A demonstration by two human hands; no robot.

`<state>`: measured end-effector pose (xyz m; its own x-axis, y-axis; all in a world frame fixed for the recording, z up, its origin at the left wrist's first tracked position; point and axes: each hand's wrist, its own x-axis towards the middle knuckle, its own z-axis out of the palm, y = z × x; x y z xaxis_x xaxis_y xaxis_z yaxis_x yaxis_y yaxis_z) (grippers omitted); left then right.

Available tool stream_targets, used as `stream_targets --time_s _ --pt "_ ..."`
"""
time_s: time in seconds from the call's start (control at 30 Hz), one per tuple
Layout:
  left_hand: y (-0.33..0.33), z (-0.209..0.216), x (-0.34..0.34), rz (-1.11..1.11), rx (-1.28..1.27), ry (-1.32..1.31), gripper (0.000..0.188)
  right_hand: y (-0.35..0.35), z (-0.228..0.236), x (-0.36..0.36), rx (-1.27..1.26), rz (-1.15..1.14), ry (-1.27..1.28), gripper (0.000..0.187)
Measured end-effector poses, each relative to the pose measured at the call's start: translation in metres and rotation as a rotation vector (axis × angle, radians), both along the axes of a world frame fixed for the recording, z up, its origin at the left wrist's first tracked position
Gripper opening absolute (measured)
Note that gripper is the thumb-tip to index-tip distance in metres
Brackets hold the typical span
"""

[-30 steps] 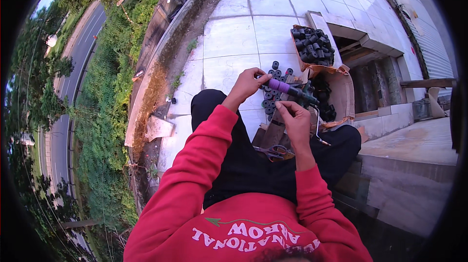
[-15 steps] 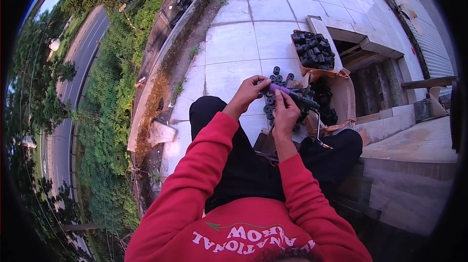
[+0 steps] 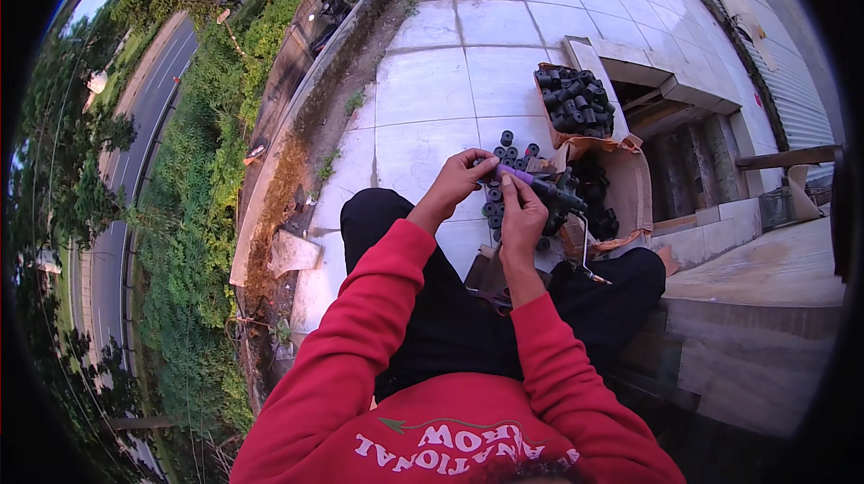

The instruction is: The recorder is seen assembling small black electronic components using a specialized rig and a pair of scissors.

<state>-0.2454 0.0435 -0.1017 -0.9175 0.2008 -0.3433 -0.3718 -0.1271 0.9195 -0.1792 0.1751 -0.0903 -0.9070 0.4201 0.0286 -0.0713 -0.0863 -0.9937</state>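
A slim purple cylinder sits at the end of a dark tool-like device, and a bent metal rod hangs from that device. My left hand pinches at the cylinder's left end with thumb and forefinger. From below, my right hand grips the same cylinder with closed fingertips. Exactly what lies between the left fingertips is too small to make out. Short black hollow cylinders stand in a loose group on the tiles just beyond my hands.
An open box heaped with black cylinders stands beyond the hands. Nearer is a cardboard box with more dark pieces. A recess with wooden boards lies to the right. A low mossy ledge runs along the left, above greenery and a road.
Both hands stay on the purple cylinder, with the left fingers shifted slightly along it. The whole view has moved a little.
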Motion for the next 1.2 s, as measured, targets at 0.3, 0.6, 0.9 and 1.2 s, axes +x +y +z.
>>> stream_targets --time_s 0.3,0.6,0.9,1.2 --pt "-0.001 -0.004 0.000 0.023 0.017 0.022 0.023 0.005 0.017 -0.013 0.013 0.016 0.004 0.025" --pt "0.000 -0.002 0.001 0.010 0.056 0.035 0.022 -0.002 0.015 -0.006 -0.024 0.033 -0.092 0.024" --pt "-0.001 -0.002 0.000 -0.027 0.003 0.035 0.024 -0.016 0.013 0.002 -0.381 0.039 -0.359 0.022" --pt "0.001 0.000 0.003 0.030 0.074 0.002 0.024 -0.037 0.013 0.008 -0.603 -0.040 -0.273 0.023"
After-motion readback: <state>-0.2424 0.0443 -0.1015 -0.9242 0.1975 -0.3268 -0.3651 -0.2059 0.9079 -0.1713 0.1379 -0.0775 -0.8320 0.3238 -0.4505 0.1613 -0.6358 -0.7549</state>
